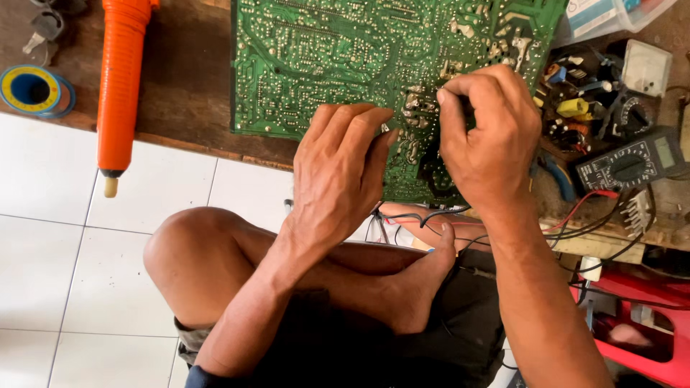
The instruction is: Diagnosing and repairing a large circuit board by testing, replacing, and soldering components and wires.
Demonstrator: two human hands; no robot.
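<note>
Green and crowded with solder joints, a large circuit board [345, 50] lies solder-side up on a worn wooden board [187, 93] at the edge of the white tiled floor [65, 237], seemingly so its joints face the seated person. Both hands meet at its near edge: the left hand [338, 179] rests fingers together on the board, likely steadying it, while the right hand [489, 136] pinches something small I cannot make out. Beside them lie an orange desoldering pump [118, 86], a black multimeter [632, 164] and a blue-and-yellow tape roll [30, 89].
</note>
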